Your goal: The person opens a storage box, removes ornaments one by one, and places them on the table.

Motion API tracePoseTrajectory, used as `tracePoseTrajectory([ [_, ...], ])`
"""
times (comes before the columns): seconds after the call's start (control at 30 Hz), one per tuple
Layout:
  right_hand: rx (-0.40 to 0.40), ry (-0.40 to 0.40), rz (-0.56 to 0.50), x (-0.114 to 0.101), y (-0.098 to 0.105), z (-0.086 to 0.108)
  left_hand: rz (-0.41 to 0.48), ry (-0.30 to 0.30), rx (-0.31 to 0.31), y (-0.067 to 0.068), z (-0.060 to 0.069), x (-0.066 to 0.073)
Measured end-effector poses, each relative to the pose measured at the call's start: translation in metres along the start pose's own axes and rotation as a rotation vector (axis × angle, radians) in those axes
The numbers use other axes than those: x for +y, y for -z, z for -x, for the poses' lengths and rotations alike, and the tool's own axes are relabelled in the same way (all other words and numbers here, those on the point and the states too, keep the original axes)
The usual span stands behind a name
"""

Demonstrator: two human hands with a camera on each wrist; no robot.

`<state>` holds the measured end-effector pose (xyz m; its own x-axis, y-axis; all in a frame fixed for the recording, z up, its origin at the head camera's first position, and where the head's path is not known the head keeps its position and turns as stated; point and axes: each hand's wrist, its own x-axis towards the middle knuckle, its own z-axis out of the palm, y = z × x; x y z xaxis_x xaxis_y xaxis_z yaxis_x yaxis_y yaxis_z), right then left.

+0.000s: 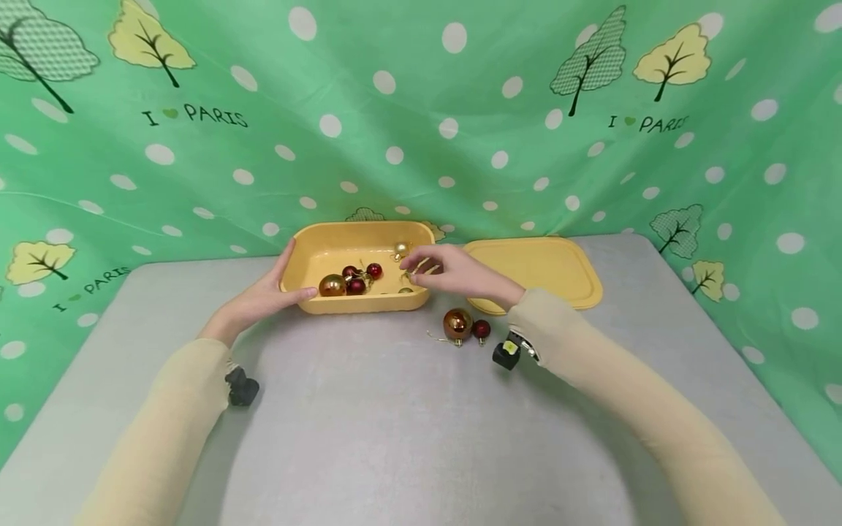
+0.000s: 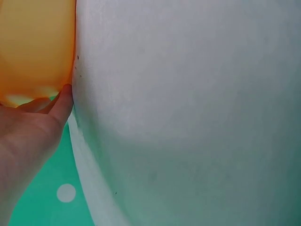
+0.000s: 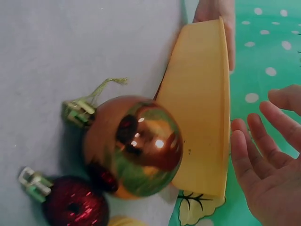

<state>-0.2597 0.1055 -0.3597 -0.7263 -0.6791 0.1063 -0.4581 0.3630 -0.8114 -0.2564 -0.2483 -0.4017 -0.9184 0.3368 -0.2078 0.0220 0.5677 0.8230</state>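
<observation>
A yellow plastic box (image 1: 362, 304) stands at the back of the table, its open top tilted toward me. My left hand (image 1: 263, 294) grips its left end, thumb along the front wall. Over the right end hovers my right hand (image 1: 454, 268); the right wrist view shows its fingers (image 3: 270, 146) spread, with nothing held. Inside the box lie a large copper-gold bauble (image 1: 332, 286), several small red baubles (image 1: 374, 271) and a small gold bauble (image 1: 401, 250). Outside, near the right front corner, another copper bauble (image 1: 457, 324) touches or nearly touches a dark red bauble (image 1: 482, 329).
A yellow lid (image 1: 546, 270) lies flat to the right of the box, partly behind the right forearm. The grey table (image 1: 395, 424) meets a green dotted cloth (image 1: 421, 139) behind the box. Each wrist carries a small black camera (image 1: 242, 387).
</observation>
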Motion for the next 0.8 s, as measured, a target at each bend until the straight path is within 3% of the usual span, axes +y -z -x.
tracePoseTrajectory([
  [0.27, -0.135, -0.06, 0.011, -0.003, -0.013, -0.03, -0.005, 0.001, 0.007, 0.001, 0.0, -0.002],
  [0.5, -0.179, -0.088, 0.029, -0.006, -0.023, -0.046, 0.003, -0.015, -0.001, 0.001, 0.0, -0.003],
  [0.8, -0.276, -0.138, 0.203, 0.0, -0.032, -0.064, 0.014, -0.011, 0.003, 0.001, 0.001, -0.002],
])
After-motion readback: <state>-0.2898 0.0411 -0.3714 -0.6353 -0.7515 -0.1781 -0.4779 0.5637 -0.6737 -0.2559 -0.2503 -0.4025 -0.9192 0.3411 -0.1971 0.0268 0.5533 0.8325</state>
